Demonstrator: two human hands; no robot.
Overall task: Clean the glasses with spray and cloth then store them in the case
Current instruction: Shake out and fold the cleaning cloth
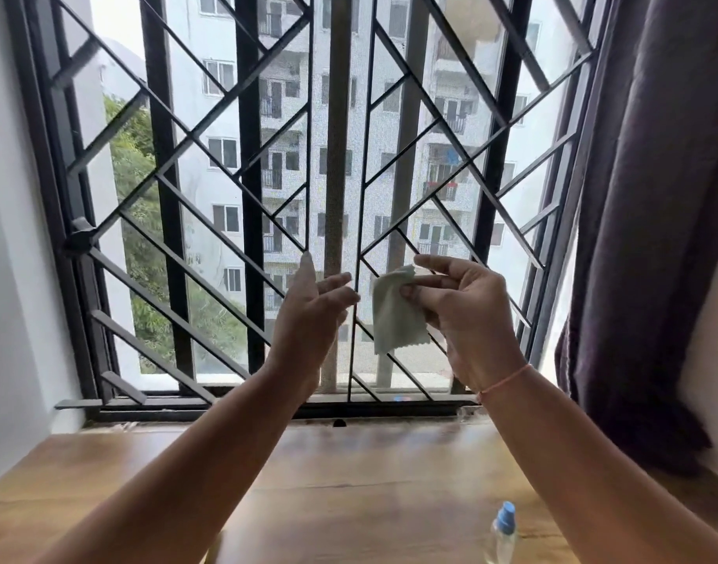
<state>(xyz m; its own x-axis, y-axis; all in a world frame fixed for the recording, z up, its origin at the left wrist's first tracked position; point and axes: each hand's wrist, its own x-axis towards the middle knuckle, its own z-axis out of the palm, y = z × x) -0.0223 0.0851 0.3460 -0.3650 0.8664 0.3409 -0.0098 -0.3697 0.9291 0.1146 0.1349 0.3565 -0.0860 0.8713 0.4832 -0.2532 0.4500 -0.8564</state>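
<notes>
Left hand (312, 311) open, fingers straight and loosely spread, palm turned toward the cloth (394, 319), holding nothing. Right hand (467, 315) pinching that cloth near its upper right edge between thumb and fingertips, forefinger lifted clear above it.

Hangs from the pinch with its long side roughly upright, lower corner tipped a little rightward, pale green with a zigzag hem. Just left of the cloth, near but not touching: the left fingertips. Behind the cloth: the window grille (243, 156). Far right of the cloth: a dark curtain (654, 197).

Well below the cloth and somewhat right of it: a spray bottle (501, 535) with a blue cap, upright on the wooden table (349, 482), cut off by the lower edge of the view. Nearer the right forearm than the left.

No glasses in view, no case either; impossible to say which way they lie from the cloth. Most likely below the frame, on the near part of the table.

Both forearms stretched up and forward, wrists level with each other, a thin pink thread (507, 378) round the right one. Probably the cloth being shaken out or shown. For the coming move, a drop of both hands toward the table; left hand free to fetch the glasses, right already set to wipe.
</notes>
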